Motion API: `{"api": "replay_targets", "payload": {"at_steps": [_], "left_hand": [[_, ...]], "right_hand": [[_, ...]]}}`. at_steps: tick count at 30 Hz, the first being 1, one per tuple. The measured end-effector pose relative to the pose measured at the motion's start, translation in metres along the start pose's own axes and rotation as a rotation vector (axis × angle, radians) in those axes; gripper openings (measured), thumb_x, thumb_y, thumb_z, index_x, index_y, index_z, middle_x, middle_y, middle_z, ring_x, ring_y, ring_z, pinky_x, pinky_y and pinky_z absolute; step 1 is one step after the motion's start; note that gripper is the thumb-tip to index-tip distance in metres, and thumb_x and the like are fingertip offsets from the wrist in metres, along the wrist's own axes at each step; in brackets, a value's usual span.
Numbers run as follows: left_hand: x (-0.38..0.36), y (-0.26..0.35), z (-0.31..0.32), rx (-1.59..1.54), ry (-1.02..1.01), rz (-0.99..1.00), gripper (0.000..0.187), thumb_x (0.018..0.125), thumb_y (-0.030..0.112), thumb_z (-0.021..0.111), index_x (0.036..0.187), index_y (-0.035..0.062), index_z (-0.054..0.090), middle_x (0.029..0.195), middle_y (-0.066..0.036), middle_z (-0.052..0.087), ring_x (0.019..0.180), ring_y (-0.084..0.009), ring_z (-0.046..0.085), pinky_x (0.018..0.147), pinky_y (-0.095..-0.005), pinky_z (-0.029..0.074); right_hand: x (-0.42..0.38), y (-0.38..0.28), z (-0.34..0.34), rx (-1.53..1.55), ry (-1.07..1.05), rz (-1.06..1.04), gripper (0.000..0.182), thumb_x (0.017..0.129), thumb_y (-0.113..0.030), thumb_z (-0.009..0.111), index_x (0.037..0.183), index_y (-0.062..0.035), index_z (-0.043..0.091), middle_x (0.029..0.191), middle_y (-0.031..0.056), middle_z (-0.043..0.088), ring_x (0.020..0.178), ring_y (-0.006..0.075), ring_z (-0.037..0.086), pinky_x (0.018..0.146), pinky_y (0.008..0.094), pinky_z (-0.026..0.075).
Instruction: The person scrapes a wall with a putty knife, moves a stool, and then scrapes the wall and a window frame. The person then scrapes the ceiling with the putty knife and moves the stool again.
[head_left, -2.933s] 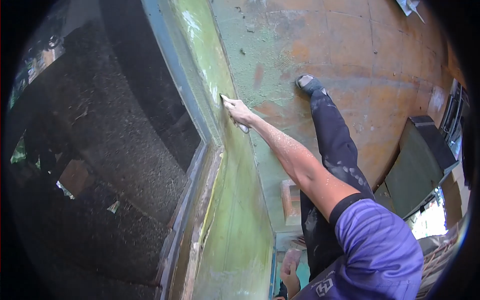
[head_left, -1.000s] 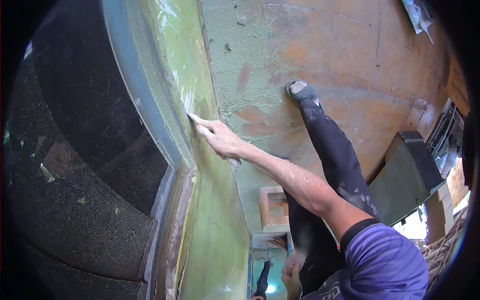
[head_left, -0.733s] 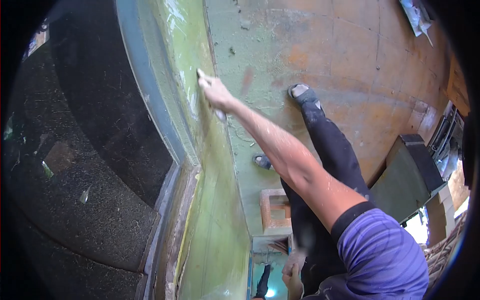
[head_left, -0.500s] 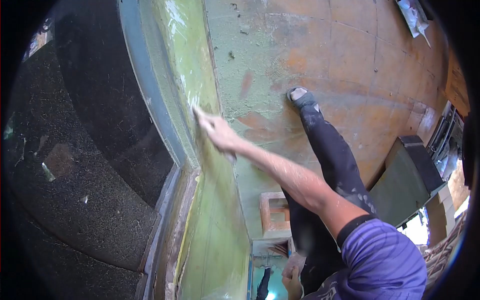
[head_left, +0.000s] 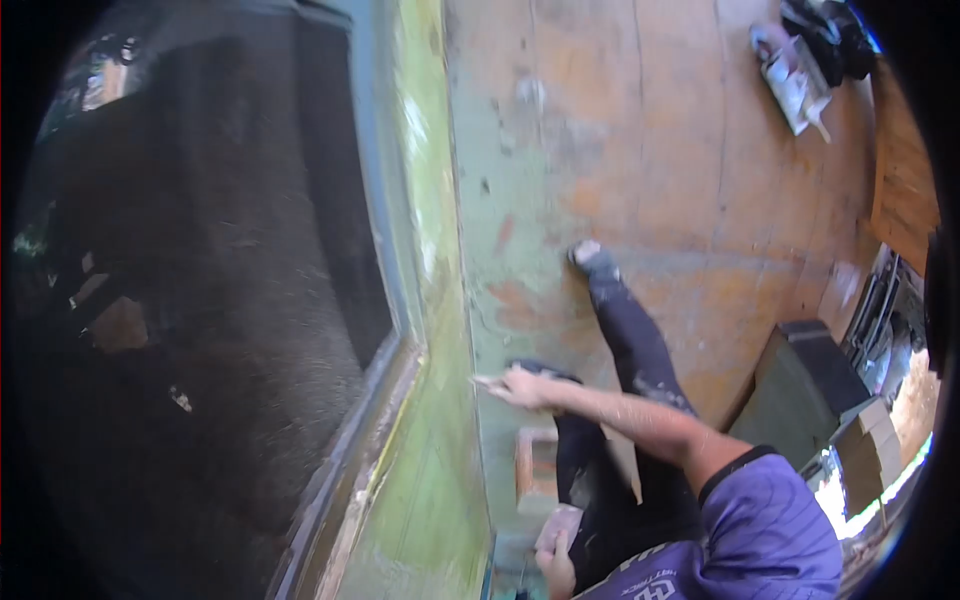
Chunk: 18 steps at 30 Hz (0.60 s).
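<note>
Stretched out from a purple sleeve, my right hand [head_left: 522,387] is closed on a thin, pale-edged object that I cannot make out. That object points toward the edge of the green painted strip [head_left: 432,420]. Lower down, close to my body, my left hand [head_left: 557,568] grips a pinkish flat piece [head_left: 560,526] between thumb and fingers. White smears [head_left: 422,215] mark the upper part of the green strip. Between the strip and a large dark panel [head_left: 220,300] runs a blue-grey frame [head_left: 378,200].
My dark-trousered legs [head_left: 635,335] extend over a worn orange and green floor [head_left: 670,130]. A small open frame [head_left: 537,468] stands near my knees. A grey-green box [head_left: 805,385] is at the right, and a plastic bag [head_left: 790,90] lies at the upper right.
My right hand has come off the green strip's white-smeared part and moved down and right. The view has shifted, and more of the pinkish piece in my left hand shows.
</note>
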<state>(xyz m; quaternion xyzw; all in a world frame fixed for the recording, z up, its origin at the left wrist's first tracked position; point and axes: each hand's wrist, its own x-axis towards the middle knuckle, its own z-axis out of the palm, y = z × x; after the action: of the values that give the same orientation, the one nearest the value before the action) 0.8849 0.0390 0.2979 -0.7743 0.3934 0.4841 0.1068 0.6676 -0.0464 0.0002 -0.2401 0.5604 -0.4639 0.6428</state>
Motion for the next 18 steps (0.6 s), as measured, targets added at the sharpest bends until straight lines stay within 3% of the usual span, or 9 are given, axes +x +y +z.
{"api": "replay_targets", "payload": {"at_steps": [3, 6, 8, 10, 14, 15, 16, 17, 18], "left_hand": [[-0.011, 0.027, -0.001, 0.015, -0.026, 0.104, 0.034, 0.091, 0.009, 0.062, 0.120, -0.0074, 0.055, 0.112, -0.015, 0.064, 0.104, -0.0220, 0.062, 0.090, -0.0316, 0.049], [-0.021, 0.065, 0.020, -0.010, -0.064, 0.191, 0.036, 0.091, 0.008, 0.062, 0.122, -0.0071, 0.051, 0.112, -0.015, 0.064, 0.103, -0.0221, 0.062, 0.090, -0.0315, 0.049], [-0.035, 0.098, 0.037, -0.037, -0.094, 0.259, 0.039, 0.091, 0.008, 0.062, 0.124, -0.0069, 0.048, 0.112, -0.015, 0.065, 0.103, -0.0222, 0.062, 0.090, -0.0315, 0.049], [-0.057, 0.125, 0.050, -0.080, -0.122, 0.327, 0.041, 0.091, 0.007, 0.062, 0.126, -0.0067, 0.045, 0.112, -0.015, 0.065, 0.103, -0.0223, 0.063, 0.090, -0.0315, 0.049], [-0.107, 0.170, 0.067, -0.195, -0.154, 0.470, 0.046, 0.091, 0.006, 0.061, 0.129, -0.0062, 0.038, 0.111, -0.016, 0.065, 0.102, -0.0224, 0.063, 0.090, -0.0314, 0.050], [-0.120, 0.178, 0.069, -0.227, -0.157, 0.510, 0.047, 0.091, 0.006, 0.061, 0.130, -0.0061, 0.037, 0.111, -0.016, 0.065, 0.102, -0.0225, 0.063, 0.090, -0.0314, 0.050], [-0.134, 0.185, 0.070, -0.259, -0.156, 0.549, 0.049, 0.091, 0.006, 0.061, 0.131, -0.0060, 0.035, 0.111, -0.016, 0.065, 0.102, -0.0225, 0.063, 0.090, -0.0313, 0.050], [-0.147, 0.190, 0.068, -0.295, -0.152, 0.587, 0.050, 0.091, 0.006, 0.061, 0.132, -0.0059, 0.034, 0.111, -0.016, 0.065, 0.101, -0.0225, 0.063, 0.090, -0.0313, 0.050], [-0.159, 0.195, 0.064, -0.331, -0.141, 0.628, 0.052, 0.091, 0.005, 0.061, 0.133, -0.0058, 0.032, 0.111, -0.016, 0.065, 0.101, -0.0226, 0.063, 0.090, -0.0313, 0.050]], "right_hand": [[-0.078, -0.025, -0.015, -0.045, 0.059, 0.167, 0.053, 0.097, -0.034, 0.041, 0.148, -0.0191, 0.038, 0.105, 0.0275, 0.064, 0.088, 0.0401, 0.065, 0.090, 0.0489, 0.049], [-0.139, -0.009, -0.025, -0.142, 0.363, -0.037, 0.062, 0.095, -0.035, 0.045, 0.151, -0.0116, 0.030, 0.100, 0.0250, 0.066, 0.082, 0.0385, 0.067, 0.080, 0.0498, 0.052], [-0.200, -0.116, -0.083, 0.083, 0.158, 0.502, 0.065, 0.095, -0.032, 0.046, 0.152, -0.0099, 0.024, 0.095, 0.0189, 0.066, 0.070, 0.0290, 0.066, 0.065, 0.0429, 0.054], [-0.226, -0.089, -0.101, -0.026, 0.246, 0.489, 0.064, 0.095, -0.032, 0.046, 0.149, -0.0032, 0.027, 0.092, 0.0192, 0.064, 0.070, 0.0240, 0.065, 0.059, 0.0389, 0.054], [-0.287, -0.085, -0.150, -0.308, 0.379, 0.433, 0.061, 0.093, -0.039, 0.049, 0.137, 0.0023, 0.040, 0.109, 0.0275, 0.063, 0.098, 0.0387, 0.065, 0.083, 0.0455, 0.052], [-0.306, -0.114, -0.159, -0.282, 0.411, 0.494, 0.063, 0.093, -0.044, 0.050, 0.135, 0.0020, 0.043, 0.120, 0.0302, 0.059, 0.112, 0.0426, 0.059, 0.094, 0.0456, 0.047], [-0.311, -0.073, -0.171, -0.449, 0.486, 0.381, 0.068, 0.092, -0.055, 0.048, 0.128, 0.0028, 0.051, 0.113, 0.0282, 0.063, 0.105, 0.0425, 0.063, 0.093, 0.0455, 0.048], [-0.319, -0.091, -0.184, -0.352, 0.508, 0.420, 0.065, 0.092, -0.064, 0.044, 0.106, -0.0037, 0.063, 0.086, 0.0202, 0.068, 0.080, 0.0360, 0.068, 0.074, 0.0444, 0.054], [-0.332, -0.083, -0.193, -0.231, 0.500, 0.404, 0.050, 0.090, -0.052, 0.049, 0.101, -0.0041, 0.059, 0.077, 0.0163, 0.063, 0.067, 0.0312, 0.062, 0.061, 0.0425, 0.050]]}}
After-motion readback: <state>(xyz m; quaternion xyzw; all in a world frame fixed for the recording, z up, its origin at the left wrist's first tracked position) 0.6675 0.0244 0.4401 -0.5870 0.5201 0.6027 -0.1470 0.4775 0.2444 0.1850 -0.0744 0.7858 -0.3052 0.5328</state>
